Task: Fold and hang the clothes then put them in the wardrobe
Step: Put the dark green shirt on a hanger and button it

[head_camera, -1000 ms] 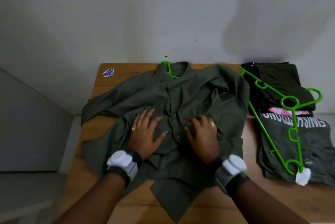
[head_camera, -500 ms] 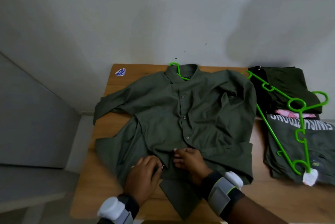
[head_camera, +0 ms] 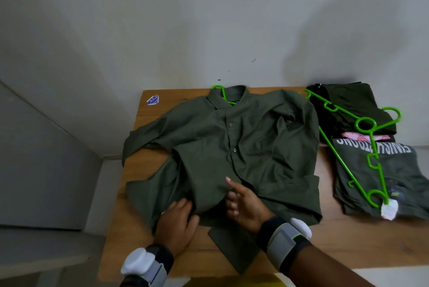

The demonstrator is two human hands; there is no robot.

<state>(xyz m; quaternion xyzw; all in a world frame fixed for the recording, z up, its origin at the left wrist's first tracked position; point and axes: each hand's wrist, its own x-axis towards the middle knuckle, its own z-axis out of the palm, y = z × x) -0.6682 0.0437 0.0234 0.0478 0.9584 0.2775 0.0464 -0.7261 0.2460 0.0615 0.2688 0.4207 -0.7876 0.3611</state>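
Left hand (head_camera: 177, 224): fingers curled under a raised fold at the lower front of the olive shirt (head_camera: 255, 147), thumb alongside, gripping the cloth. Right hand (head_camera: 246, 207): just beside the left, over the same hem area, fingers loose and spread with the index finger pointing away from the person; the hand holds nothing, and motion blur prevents confirming contact with the fabric. Each wrist carries a grey and white strapped band (head_camera: 285, 238). At the far left corner of the wooden table (head_camera: 139, 217) lies a small blue and white sticker (head_camera: 152, 100), apart from the garment. The shirt lies face up across the middle of the table, collar toward the wall, upper buttons fastened, left sleeve stretched toward the table's left edge, one tail over the near edge. The hook of a green hanger (head_camera: 220, 92) protrudes from the collar. On the right, well apart from the hands, a dark folded garment (head_camera: 348, 105) sits nearest the wall, a pink item (head_camera: 355, 136) in front of it, then a grey printed T-shirt (head_camera: 394, 182). A second green hanger (head_camera: 336, 149) lies diagonally across this pile, with a white tag (head_camera: 390, 209) at its near end.
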